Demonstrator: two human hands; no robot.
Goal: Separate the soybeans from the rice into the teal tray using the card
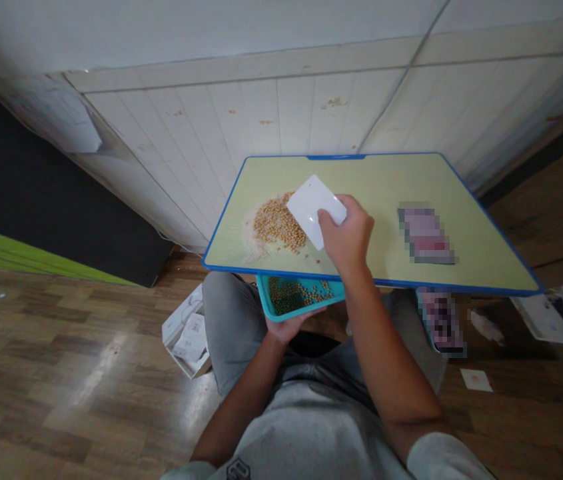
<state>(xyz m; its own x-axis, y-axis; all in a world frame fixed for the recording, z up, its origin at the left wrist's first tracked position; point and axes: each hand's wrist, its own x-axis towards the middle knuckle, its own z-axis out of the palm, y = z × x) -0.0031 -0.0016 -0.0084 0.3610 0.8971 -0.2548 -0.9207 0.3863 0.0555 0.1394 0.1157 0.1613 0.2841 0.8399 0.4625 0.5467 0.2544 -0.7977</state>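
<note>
My right hand (350, 230) grips a white plastic card-like scraper (314, 203) with rounded corners, thumb on its face. The scraper's left edge meets a pile of yellow soybeans (281, 223) on the table, with pale powder or fine grains mixed in on the left side. Below the table's front edge, my left hand (288, 327) holds a turquoise plastic tray (291, 314) from underneath, its fingers mostly hidden. More beans lie inside the tray, and its right part is behind my right forearm.
The yellow-green folding table (376, 180) has a blue rim and stands against a white panelled wall (246, 120). A blurred-out flat object (426, 235) lies on its right side. An open white box (188, 337) sits on the wooden floor at left; a white card (476, 380) lies at right.
</note>
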